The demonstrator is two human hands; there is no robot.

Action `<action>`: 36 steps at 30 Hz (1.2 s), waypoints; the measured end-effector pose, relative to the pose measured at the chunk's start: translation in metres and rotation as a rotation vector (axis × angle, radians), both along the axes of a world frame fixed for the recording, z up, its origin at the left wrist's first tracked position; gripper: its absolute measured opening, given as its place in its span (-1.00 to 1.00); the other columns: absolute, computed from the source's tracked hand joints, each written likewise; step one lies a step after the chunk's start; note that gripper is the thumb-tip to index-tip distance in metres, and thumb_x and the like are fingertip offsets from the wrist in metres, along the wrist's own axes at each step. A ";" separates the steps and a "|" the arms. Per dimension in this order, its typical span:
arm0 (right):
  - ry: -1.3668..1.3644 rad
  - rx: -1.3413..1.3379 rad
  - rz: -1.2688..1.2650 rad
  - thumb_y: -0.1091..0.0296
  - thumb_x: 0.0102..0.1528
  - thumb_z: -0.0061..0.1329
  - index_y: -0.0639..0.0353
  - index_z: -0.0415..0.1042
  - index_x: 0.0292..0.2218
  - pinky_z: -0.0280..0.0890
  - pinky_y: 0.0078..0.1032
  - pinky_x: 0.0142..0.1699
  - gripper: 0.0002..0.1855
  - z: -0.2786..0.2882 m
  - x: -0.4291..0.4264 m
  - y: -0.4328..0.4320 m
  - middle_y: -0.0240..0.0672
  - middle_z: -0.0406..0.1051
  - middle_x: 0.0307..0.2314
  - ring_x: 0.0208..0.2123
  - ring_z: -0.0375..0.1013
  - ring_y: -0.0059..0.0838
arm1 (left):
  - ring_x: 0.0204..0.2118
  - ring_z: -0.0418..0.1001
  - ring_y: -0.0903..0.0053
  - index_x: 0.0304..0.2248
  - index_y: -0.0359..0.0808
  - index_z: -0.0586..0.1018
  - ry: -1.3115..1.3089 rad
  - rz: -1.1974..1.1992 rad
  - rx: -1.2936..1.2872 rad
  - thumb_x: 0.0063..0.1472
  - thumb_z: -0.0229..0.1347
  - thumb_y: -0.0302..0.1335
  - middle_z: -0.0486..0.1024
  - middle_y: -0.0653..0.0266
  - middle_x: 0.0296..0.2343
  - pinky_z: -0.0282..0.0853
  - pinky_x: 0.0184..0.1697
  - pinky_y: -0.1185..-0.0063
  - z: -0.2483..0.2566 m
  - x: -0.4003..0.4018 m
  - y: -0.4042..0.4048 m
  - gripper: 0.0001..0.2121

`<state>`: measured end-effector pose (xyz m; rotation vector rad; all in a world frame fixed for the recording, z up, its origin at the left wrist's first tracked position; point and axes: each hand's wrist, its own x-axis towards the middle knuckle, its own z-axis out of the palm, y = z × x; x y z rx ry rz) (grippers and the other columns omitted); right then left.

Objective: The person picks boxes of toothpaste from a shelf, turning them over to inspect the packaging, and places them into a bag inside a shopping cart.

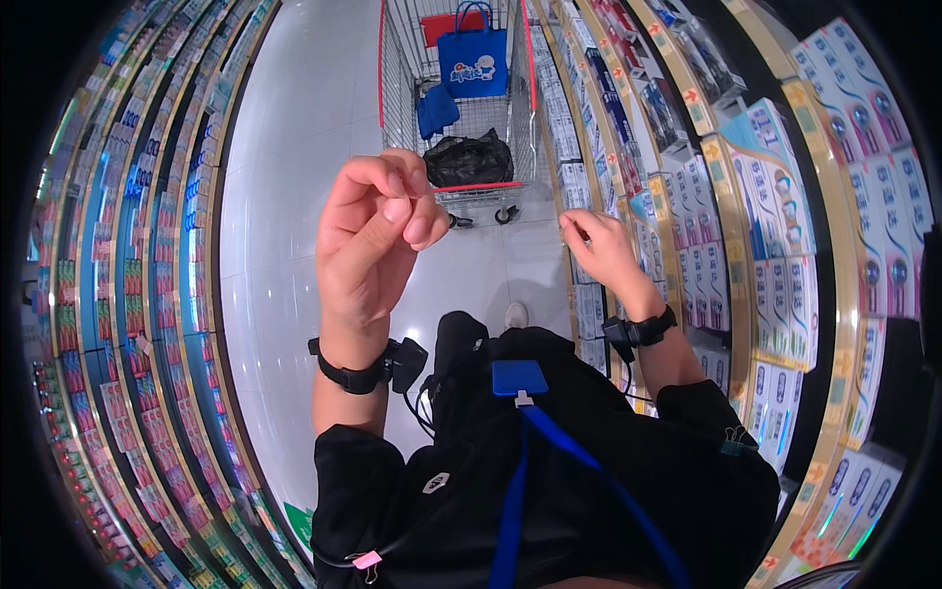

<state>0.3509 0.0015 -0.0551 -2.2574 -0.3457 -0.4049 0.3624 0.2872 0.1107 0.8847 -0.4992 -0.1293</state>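
Note:
My left hand (375,228) is raised in front of me, palm partly turned up and fingers curled in towards the thumb, with nothing visible in it. To the right and lower, my right hand (600,247) is loosely curled near the right shelves, and no object shows in it. Beyond both hands stands a wire shopping cart (480,188) with red edges. Inside it are a blue tote bag (471,70), a folded blue cloth item (437,112) and a black plastic bag (471,160). A blue card holder (519,378) on a lanyard hangs over my black clothes.
Shelves of packaged toothbrushes (132,294) line the left side. Boxed toothpaste (784,313) fills the right shelves, close to my right arm. Between them runs a glossy tiled floor (272,243). Cables hang from the black bands on both wrists.

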 end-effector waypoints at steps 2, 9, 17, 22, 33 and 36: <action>0.077 0.052 -0.004 0.38 0.13 0.03 0.20 0.50 -0.32 0.35 -0.32 -0.41 -0.89 0.003 0.026 0.003 -0.17 0.51 -0.52 -0.50 0.50 -0.13 | -0.46 0.19 0.71 -0.28 -0.25 0.35 0.023 0.000 -0.007 0.27 -0.04 -0.62 0.21 0.29 -0.32 0.15 -0.43 0.69 -0.006 0.025 0.001 -0.91; 0.147 -0.038 -0.036 0.35 0.14 0.02 0.21 0.50 -0.31 0.35 -0.33 -0.41 -0.86 -0.020 0.112 0.010 -0.16 0.50 -0.52 -0.50 0.49 -0.12 | -0.44 0.26 0.63 -0.25 -0.33 0.37 0.026 -0.116 -0.111 0.28 -0.05 -0.64 0.29 0.14 -0.23 0.19 -0.41 0.60 -0.027 0.133 0.016 -0.93; 0.620 -0.212 -0.430 -0.08 0.25 -0.20 0.38 0.36 -0.04 0.36 -0.08 -0.11 -0.41 -0.150 0.244 0.014 0.17 0.49 -0.31 -0.22 0.49 0.14 | -0.26 0.40 0.52 -0.07 -0.38 0.41 0.321 0.271 0.610 0.32 -0.02 -0.49 0.38 0.10 -0.15 0.29 -0.16 0.61 -0.191 0.312 0.094 -0.77; 0.830 -0.313 -0.637 -0.09 0.27 -0.25 0.36 0.45 -0.17 0.36 0.02 -0.11 -0.43 -0.209 0.297 0.038 0.21 0.48 -0.34 -0.24 0.47 0.23 | -0.05 0.42 0.19 0.05 -0.47 0.31 0.216 0.710 1.297 0.34 -0.04 -0.41 0.44 -0.11 -0.14 0.29 0.00 0.36 -0.409 0.354 0.156 -0.62; 0.995 -0.439 -0.767 0.00 0.26 -0.17 0.25 0.56 -0.33 0.40 -0.11 -0.12 -0.53 -0.198 0.337 0.025 0.04 0.52 -0.35 -0.22 0.52 0.08 | -0.10 0.44 -0.16 0.19 -0.41 -0.09 0.374 0.275 1.555 0.29 -0.13 -0.54 0.48 -0.27 -0.19 0.34 -0.06 0.18 -0.426 0.384 0.127 -0.44; 1.003 -0.383 -0.719 -0.05 0.22 -0.11 0.28 0.55 -0.31 0.40 -0.12 -0.09 -0.51 -0.202 0.358 0.002 0.07 0.52 -0.32 -0.19 0.52 0.06 | -0.14 0.46 -0.15 0.11 -0.47 0.04 0.232 0.185 1.538 0.24 0.03 -0.49 0.49 -0.31 -0.23 0.35 -0.09 0.20 -0.427 0.416 0.131 -0.45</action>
